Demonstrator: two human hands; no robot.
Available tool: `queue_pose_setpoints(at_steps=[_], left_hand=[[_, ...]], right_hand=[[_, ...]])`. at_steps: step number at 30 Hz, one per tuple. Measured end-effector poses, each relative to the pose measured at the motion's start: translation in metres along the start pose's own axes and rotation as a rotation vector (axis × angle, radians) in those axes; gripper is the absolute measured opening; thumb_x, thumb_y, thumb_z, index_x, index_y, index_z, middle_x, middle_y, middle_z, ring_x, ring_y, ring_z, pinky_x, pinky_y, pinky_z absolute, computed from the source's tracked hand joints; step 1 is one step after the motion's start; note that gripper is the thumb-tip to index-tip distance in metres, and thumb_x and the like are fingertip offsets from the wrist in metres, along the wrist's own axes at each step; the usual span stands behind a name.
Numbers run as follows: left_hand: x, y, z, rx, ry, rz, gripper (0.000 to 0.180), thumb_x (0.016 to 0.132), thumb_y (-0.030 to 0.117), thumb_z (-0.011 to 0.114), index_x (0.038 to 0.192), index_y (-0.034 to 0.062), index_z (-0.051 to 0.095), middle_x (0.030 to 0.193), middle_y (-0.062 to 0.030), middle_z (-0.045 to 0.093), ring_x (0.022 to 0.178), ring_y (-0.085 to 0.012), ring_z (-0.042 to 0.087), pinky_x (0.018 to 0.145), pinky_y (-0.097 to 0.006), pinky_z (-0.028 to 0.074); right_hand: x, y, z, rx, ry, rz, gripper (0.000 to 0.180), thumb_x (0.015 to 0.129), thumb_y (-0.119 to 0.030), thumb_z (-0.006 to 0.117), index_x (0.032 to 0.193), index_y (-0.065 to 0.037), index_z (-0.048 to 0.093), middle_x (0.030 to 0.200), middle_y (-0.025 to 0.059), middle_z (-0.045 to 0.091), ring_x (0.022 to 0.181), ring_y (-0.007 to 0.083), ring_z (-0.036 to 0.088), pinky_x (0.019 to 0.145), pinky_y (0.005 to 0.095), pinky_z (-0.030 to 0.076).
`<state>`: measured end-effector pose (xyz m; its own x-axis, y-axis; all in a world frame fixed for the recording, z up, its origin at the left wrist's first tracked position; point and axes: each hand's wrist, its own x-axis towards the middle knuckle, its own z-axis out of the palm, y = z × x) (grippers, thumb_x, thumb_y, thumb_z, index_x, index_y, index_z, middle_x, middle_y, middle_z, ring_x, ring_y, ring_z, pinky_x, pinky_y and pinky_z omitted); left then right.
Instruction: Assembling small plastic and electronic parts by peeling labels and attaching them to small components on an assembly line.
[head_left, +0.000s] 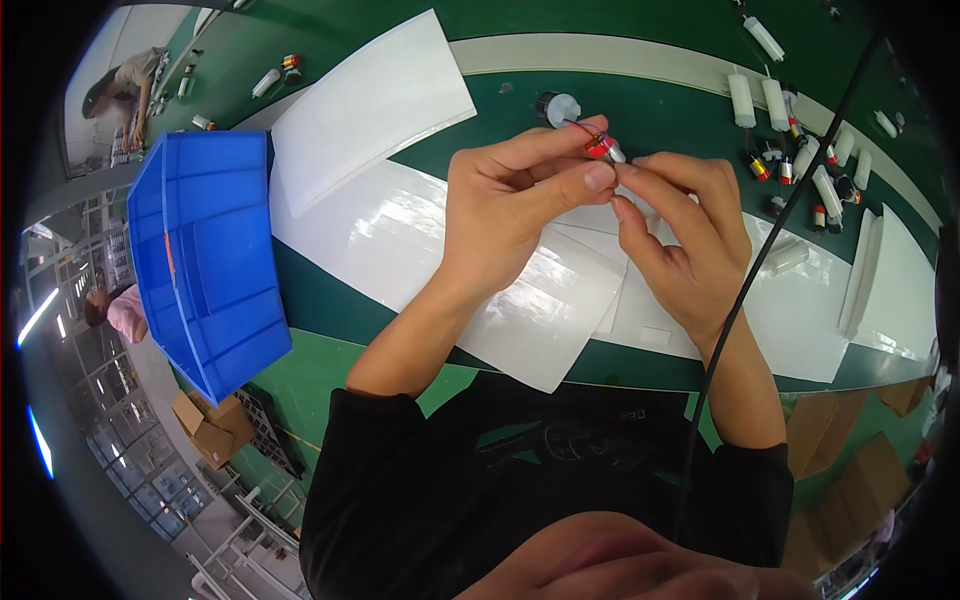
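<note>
Your left hand [500, 212] has its grip closed around a small red cylinder with a pale end [599, 147], thumb and forefinger pinching it above the green counter [680, 115]. Your right hand [692, 225] brings thumb and forefinger together close to the pale end; whether that grip holds anything is hidden by the fingertips, so I cannot tell.

This looks like fine fingertip work on the cylinder's end. Treat the left grip as your vise: pinch just firmly enough that the cylinder cannot roll, and let the right fingertips make the small movements. Thin wires [578, 127] run from the cylinder toward a black round cap with a translucent disc [560, 108], so leave them slack; a tug or twist could strain their joints. Turn the cylinder and cap together rather than one against the other.

Work low over the glossy white sheet [540, 310], where a dropped part should be easy to spot. Rest your wrists if your hands tremble, and hold your right elbow clear of the loose white cylinders [741, 100] beyond it.
</note>
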<state>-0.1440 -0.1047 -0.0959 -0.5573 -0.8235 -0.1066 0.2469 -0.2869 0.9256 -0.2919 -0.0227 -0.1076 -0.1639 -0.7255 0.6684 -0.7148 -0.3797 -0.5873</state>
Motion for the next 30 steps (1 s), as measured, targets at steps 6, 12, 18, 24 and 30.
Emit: queue_pose_setpoints(at_steps=[6,12,18,24,30], left_hand=[[0.0,0.004,0.0,-0.028,0.043,-0.048,0.02,0.085,-0.001,0.064,0.103,-0.0079,0.065,0.102,-0.0205,0.067,0.087,-0.0252,0.068,0.075,-0.035,0.06],[-0.001,0.001,-0.005,-0.004,0.051,-0.058,0.016,0.086,0.002,0.064,0.1,-0.0064,0.067,0.1,-0.0183,0.067,0.086,-0.0244,0.068,0.072,-0.032,0.06],[0.001,0.0,-0.005,-0.098,0.048,-0.074,0.016,0.088,0.003,0.061,0.099,-0.0061,0.067,0.097,-0.0177,0.067,0.079,-0.0239,0.069,0.072,-0.031,0.059],[0.008,-0.014,-0.027,-0.021,0.042,-0.006,0.011,0.087,0.004,0.063,0.096,-0.0023,0.065,0.084,-0.0139,0.07,0.07,-0.0182,0.069,0.061,-0.023,0.058],[0.002,-0.019,-0.017,-0.005,0.087,-0.106,0.022,0.087,0.005,0.063,0.103,-0.0105,0.064,0.1,-0.0192,0.067,0.076,-0.0227,0.068,0.073,-0.031,0.057]], right_hand=[[-0.001,0.0,0.002,-0.118,-0.016,-0.113,0.038,0.061,0.006,0.076,0.097,-0.003,0.068,0.094,0.007,0.061,0.072,0.0222,0.055,0.058,0.0299,0.046],[-0.005,0.002,0.006,-0.179,-0.037,-0.21,0.039,0.059,0.006,0.076,0.097,-0.003,0.067,0.095,0.0074,0.061,0.073,0.0226,0.055,0.06,0.0304,0.047],[-0.002,-0.004,-0.005,-0.021,-0.073,0.03,0.044,0.066,-0.002,0.077,0.108,-0.003,0.066,0.1,0.0089,0.062,0.08,0.0199,0.057,0.064,0.0295,0.047],[0.022,-0.012,-0.055,-0.114,-0.345,0.329,0.024,0.077,-0.006,0.071,0.1,-0.003,0.065,0.087,0.0044,0.058,0.068,0.0119,0.052,0.059,0.0243,0.042],[-0.051,-0.036,-0.073,-0.251,-0.825,0.142,0.008,0.071,-0.009,0.06,0.076,-0.003,0.058,0.082,0.0094,0.055,0.079,0.026,0.059,0.066,0.0361,0.053]])
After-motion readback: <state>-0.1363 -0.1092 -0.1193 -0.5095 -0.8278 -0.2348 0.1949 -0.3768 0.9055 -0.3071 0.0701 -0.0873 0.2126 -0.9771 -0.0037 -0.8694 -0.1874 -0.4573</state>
